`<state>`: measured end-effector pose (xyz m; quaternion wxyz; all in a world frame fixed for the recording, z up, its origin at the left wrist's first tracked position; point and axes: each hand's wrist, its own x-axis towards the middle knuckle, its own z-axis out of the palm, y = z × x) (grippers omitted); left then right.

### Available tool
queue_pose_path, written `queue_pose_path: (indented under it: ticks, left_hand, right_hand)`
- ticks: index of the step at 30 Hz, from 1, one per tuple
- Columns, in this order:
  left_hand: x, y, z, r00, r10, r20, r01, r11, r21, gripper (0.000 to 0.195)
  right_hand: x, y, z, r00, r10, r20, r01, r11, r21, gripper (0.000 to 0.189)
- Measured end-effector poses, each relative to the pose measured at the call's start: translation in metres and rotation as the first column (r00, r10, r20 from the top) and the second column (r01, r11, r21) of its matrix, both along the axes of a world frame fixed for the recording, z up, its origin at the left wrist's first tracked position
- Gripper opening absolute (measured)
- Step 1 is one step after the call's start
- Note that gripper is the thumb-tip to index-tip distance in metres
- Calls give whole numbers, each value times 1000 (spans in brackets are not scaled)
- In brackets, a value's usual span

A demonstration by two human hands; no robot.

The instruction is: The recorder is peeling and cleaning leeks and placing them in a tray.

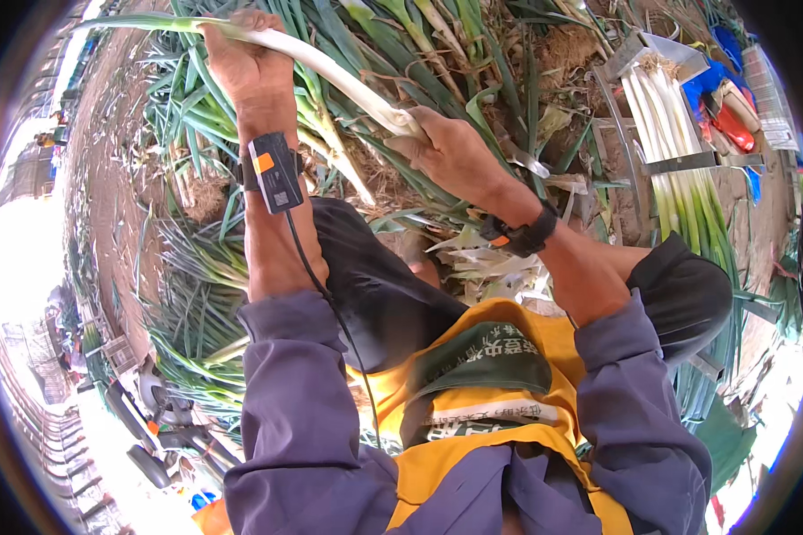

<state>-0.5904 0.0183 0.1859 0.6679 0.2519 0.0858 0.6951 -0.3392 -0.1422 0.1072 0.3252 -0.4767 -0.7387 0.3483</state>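
Observation:
A long Welsh onion stalk slants across the upper view, its white shank bare and its green leaves pointing left. My left hand is closed around it where the white turns green. At its lower white end, the fingers of my right hand grip the stalk's base. Loose pale peelings lie on the ground below my right wrist. Beyond and beneath both hands spreads a heap of unpeeled Welsh onions, with dry roots and green leaves.
To the right, a metal rack holds a bundle of peeled white onion stalks, roots against an end plate. Blue and red items lie beyond it. More green onions are piled on the left, near a wheeled vehicle. A cable runs along my left arm.

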Motion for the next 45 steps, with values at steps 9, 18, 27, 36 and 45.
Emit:
queue_pose_path:
  ticks: [9, 18, 27, 36, 45]
  left_hand:
    - [-20, 2, -4, 985, 162, -60, -164, 986, -29, 28]
    - [-17, -2, -1, 986, -2, 167, -12, 997, 78, 52]
    - [-10, -4, -7, 904, 417, -94, -426, 861, -279, 38]
    - [-28, -28, 1, 751, 617, -234, -644, 762, -59, 25]
    - [-223, -188, 45, 64, 713, -698, -913, 324, 247, 20]
  right_hand:
    - [18, -7, 9, 864, -43, -502, -196, 889, -414, 49]
    - [13, -13, 4, 988, -152, 14, 122, 842, 526, 49]
    - [27, -4, 2, 943, -288, 169, 91, 707, 701, 57]
    - [28, -5, -44, 958, 88, 272, -89, 996, -9, 54]
    - [110, -20, -187, 998, -17, 56, 49, 761, -647, 48]
